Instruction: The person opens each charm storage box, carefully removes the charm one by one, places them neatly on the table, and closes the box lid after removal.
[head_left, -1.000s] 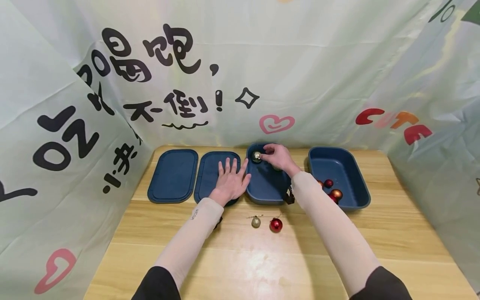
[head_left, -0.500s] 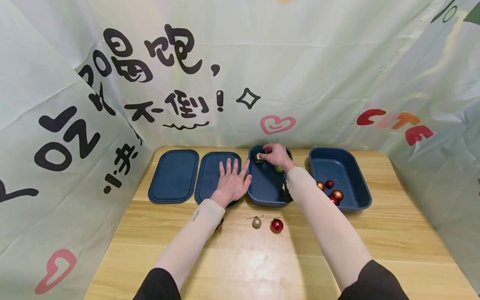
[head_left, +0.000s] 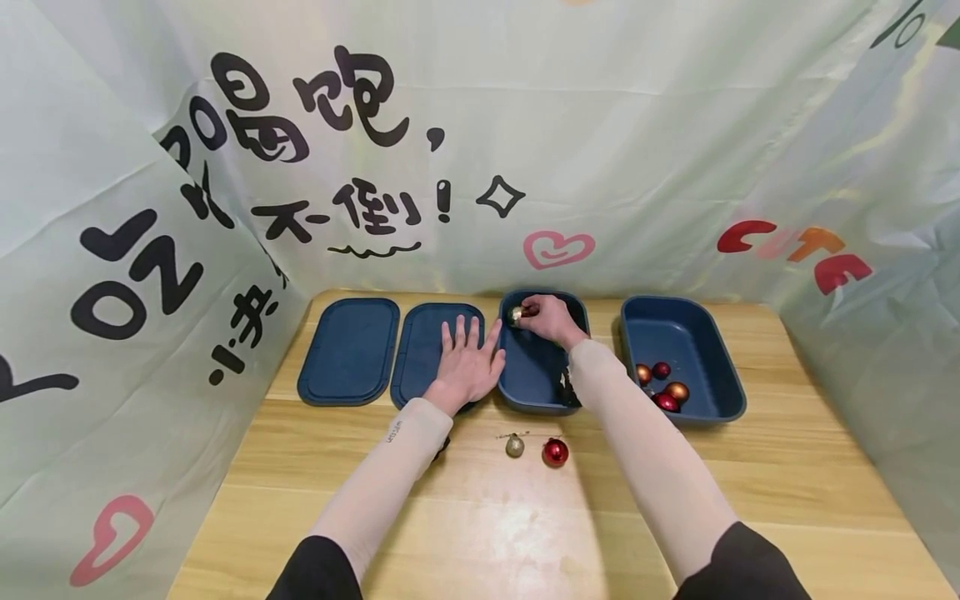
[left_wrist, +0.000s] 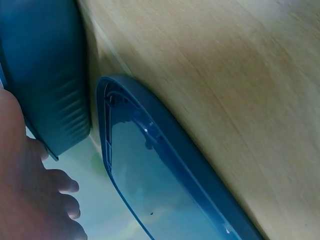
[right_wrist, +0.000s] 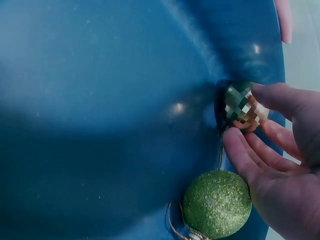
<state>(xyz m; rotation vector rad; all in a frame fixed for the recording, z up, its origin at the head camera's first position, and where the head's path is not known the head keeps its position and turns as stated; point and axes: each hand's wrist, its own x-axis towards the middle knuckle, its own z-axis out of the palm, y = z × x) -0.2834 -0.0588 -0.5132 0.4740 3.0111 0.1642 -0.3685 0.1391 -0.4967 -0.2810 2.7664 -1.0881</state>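
My right hand (head_left: 553,320) reaches into the far left corner of the middle blue bin (head_left: 532,367). Its thumb and fingers pinch a faceted gold bauble (right_wrist: 246,106) low against the bin wall. Beside that, in the right wrist view, lies a green glitter bauble (right_wrist: 217,205) with a gold cord; my hand hides it from the head camera. Fingers spread, my left hand (head_left: 465,370) lies over the second blue lid (head_left: 422,350), its thumb side at the bin's left rim. A silvery-gold glitter bauble (head_left: 514,447) and a shiny red bauble (head_left: 555,452) sit on the table in front.
Another blue bin (head_left: 682,333) on the right holds several baubles, among them a copper one (head_left: 677,392) and a dark red one (head_left: 661,370). At far left lies a blue lid (head_left: 349,352). A printed cloth (head_left: 637,167) hangs behind the table.
My right hand has lowered the faceted bauble into the middle bin's corner, and its fingers have shifted around it. The left hand has stayed in place.
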